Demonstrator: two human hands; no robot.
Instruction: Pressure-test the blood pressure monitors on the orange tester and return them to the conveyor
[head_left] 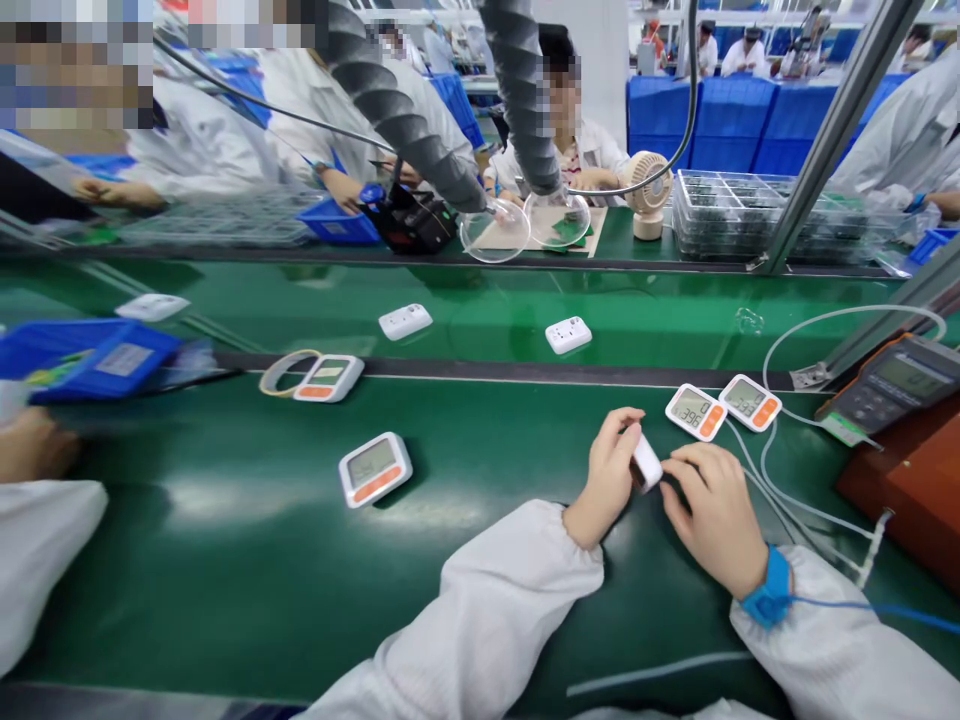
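My left hand (609, 475) is closed around a white blood pressure monitor (646, 462), held tilted above the green work surface with its narrow side showing. My right hand (709, 505), a blue strap on its wrist, has curled fingers apart, with the fingertips at the monitor's right end. Whether they press on it cannot be made out. Just beyond lie two more monitors with orange buttons, one (696, 412) showing digits and another (750, 402) beside it. Thin tubes (772, 500) run near them. Further left, another monitor (375, 470) rests with its screen up.
At right stand a handheld gauge (896, 375) and an orange-brown box (907, 490). A monitor with a looped tube (328, 378) lies by the belt edge. White casings (568, 335) sit on the green belt. Left are a blue bin (90, 360) and a co-worker's hand (34, 447).
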